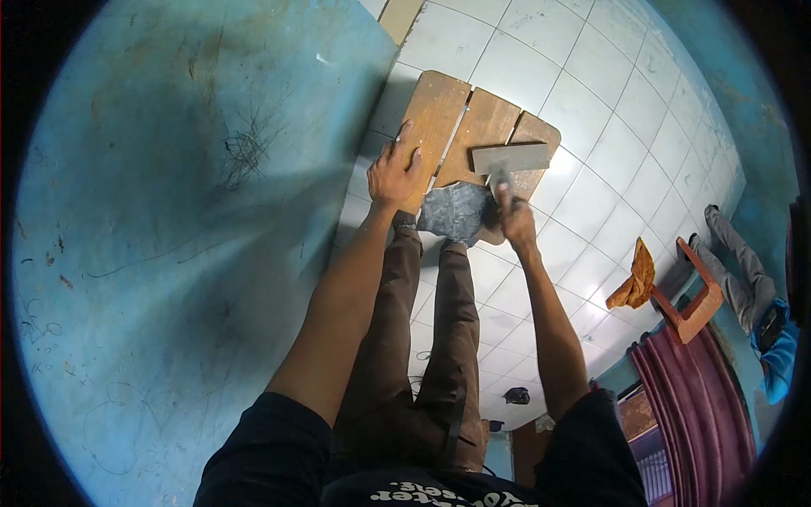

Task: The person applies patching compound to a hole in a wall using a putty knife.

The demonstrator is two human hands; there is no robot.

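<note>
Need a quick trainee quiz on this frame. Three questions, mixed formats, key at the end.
1. What does the right hand hold?
A) An orange cloth
B) A grey tool with a wide, flat blade
C) A maroon curtain

2. True or false: the left hand rests on the brown wooden tabletop.

3. Fill in: narrow gaps split the tabletop into ____ visible boards.

Key: 1 B; 2 true; 3 three.
</note>
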